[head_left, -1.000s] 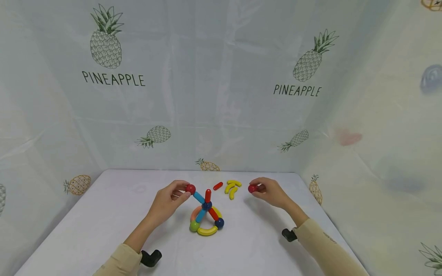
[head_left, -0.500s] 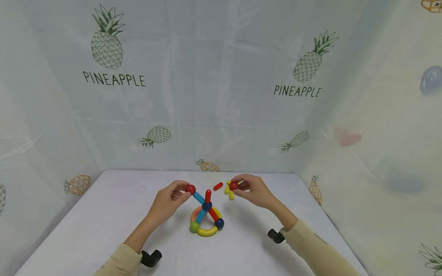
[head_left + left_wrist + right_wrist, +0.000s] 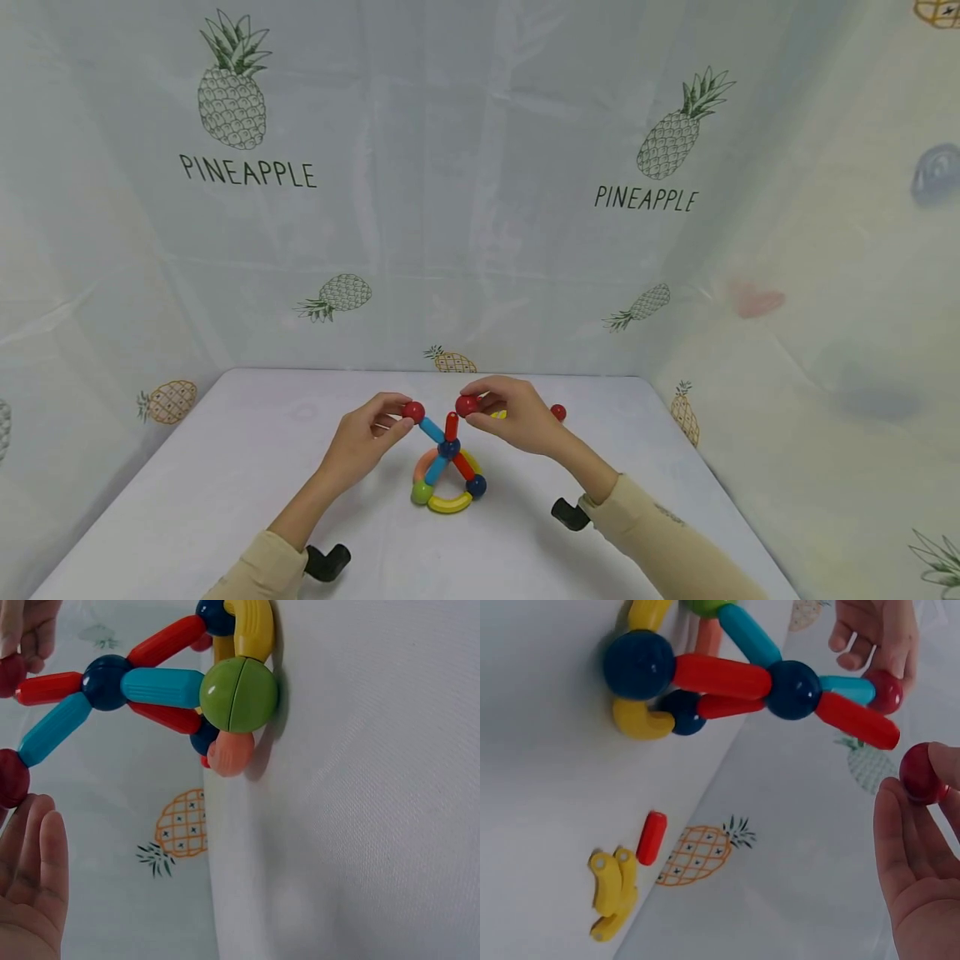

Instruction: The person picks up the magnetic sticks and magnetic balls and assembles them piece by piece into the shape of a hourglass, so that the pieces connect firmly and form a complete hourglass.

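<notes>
A magnetic structure stands on the table: a ring of yellow (image 3: 450, 504) and orange curved pieces with balls, rods rising to a dark blue ball (image 3: 449, 447). From that ball a light blue rod (image 3: 56, 729) and a red rod (image 3: 859, 720) slant upward. My left hand (image 3: 360, 442) pinches the red ball (image 3: 413, 412) on the light blue rod's end. My right hand (image 3: 521, 417) pinches another red ball (image 3: 922, 774) beside the red rod's tip; whether they touch I cannot tell.
Behind my right wrist lies a loose red ball (image 3: 558, 412). In the right wrist view, several yellow curved pieces (image 3: 607, 881) and a red rod (image 3: 652, 838) lie near the table's far edge. A pineapple-print curtain (image 3: 450, 208) hangs behind.
My right hand has moved left with its red ball, from the table's right part to the structure's red rod, uncovering the loose red ball. My left hand has stayed put.
</notes>
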`<state>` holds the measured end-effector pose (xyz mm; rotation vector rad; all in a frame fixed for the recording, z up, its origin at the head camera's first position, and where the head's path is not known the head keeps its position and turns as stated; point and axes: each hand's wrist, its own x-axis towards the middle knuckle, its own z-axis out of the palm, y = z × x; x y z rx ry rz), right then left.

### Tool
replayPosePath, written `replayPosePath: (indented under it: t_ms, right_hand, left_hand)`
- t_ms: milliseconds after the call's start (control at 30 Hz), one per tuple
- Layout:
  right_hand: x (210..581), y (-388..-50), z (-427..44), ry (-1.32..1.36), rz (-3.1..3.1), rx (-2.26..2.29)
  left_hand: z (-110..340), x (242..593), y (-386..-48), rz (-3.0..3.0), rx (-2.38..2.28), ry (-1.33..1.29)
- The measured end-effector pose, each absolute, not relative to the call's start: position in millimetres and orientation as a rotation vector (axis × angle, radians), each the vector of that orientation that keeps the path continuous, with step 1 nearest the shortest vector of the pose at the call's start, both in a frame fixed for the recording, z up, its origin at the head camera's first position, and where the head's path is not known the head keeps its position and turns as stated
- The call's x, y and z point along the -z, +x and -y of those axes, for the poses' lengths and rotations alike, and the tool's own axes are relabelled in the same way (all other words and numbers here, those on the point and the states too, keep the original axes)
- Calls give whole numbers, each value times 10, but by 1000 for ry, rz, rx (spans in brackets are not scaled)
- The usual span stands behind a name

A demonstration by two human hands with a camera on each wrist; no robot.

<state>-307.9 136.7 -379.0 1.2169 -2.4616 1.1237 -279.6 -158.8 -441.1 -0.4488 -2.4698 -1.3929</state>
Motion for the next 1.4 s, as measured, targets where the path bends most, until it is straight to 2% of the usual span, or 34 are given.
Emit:
replayPosePath:
  t_ms: [1400]
  right_hand:
    - [3793,-3101,-1167,1186,2536,-1127]
  left_hand:
    - [1598,4410,-2790,2481,1438,-418]
